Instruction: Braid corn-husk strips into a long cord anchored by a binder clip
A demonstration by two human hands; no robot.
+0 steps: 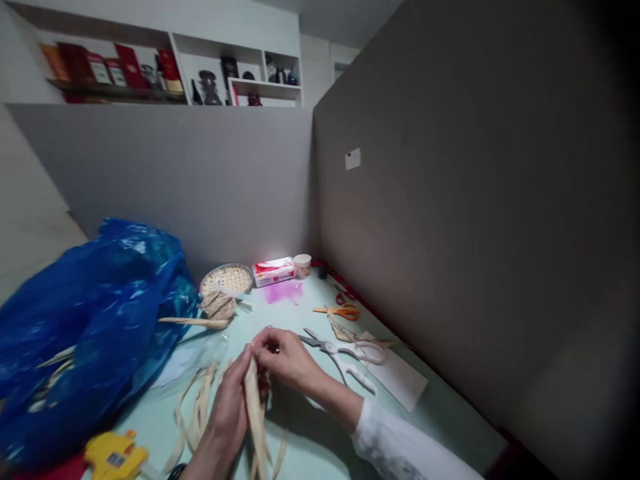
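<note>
1. Grey partitions [225,180] close in a pale green tabletop [280,317]; the pale strip bundle [255,410] is held above its near part.
2. The left hand [231,407] is curled closed around the bundle's upper part, probably to steady it for the other hand.
3. The right hand [287,357] bends over the top end, thumb and forefinger drawn together — whether they pinch a strand, I cannot tell.
4. The bundle's long axis runs near-to-far: gathered end away from the wearer, loose tails towards them.
5. White-handled scissors [333,348] lie just beyond the right forearm, handles rightward — seemingly for easy reach.
</note>
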